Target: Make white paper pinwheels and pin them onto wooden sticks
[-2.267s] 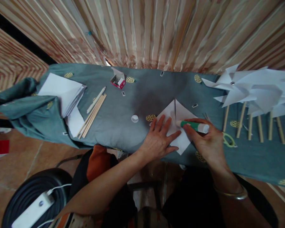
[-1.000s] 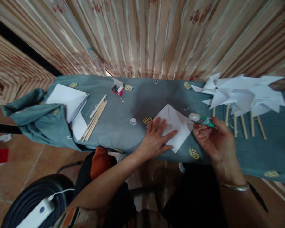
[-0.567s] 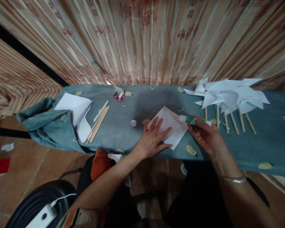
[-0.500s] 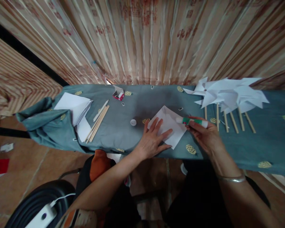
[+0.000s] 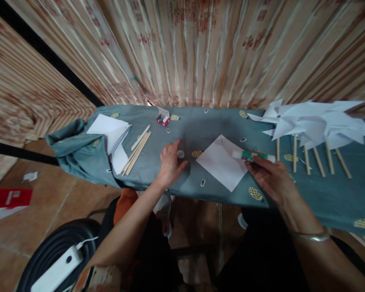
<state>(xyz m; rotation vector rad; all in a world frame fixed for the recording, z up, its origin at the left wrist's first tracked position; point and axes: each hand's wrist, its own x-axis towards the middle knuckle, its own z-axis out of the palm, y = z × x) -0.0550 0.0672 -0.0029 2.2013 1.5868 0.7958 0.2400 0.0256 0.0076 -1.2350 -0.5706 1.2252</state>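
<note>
My right hand (image 5: 269, 178) is closed round a green and white glue stick (image 5: 254, 155), which lies level over the right corner of a white square of paper (image 5: 222, 162). That square rests on the cloth with a corner toward me, and crease lines show on it. Left of the paper, my left hand (image 5: 170, 164) hovers with thumb and fingers apart around a small white cap (image 5: 180, 154). Whether the fingers touch the cap I cannot tell.
Finished paper pinwheels (image 5: 316, 121) on wooden sticks lie at the right. To the left are a stack of white paper (image 5: 109, 132), several wooden sticks (image 5: 138, 152), a white pen (image 5: 140, 137) and a small red box (image 5: 163, 118). A patterned curtain (image 5: 200, 52) hangs behind.
My left hand has lifted off the paper and moved left to the small white cap. My right hand still holds the glue stick by the paper's right corner. The view has shifted slightly.
</note>
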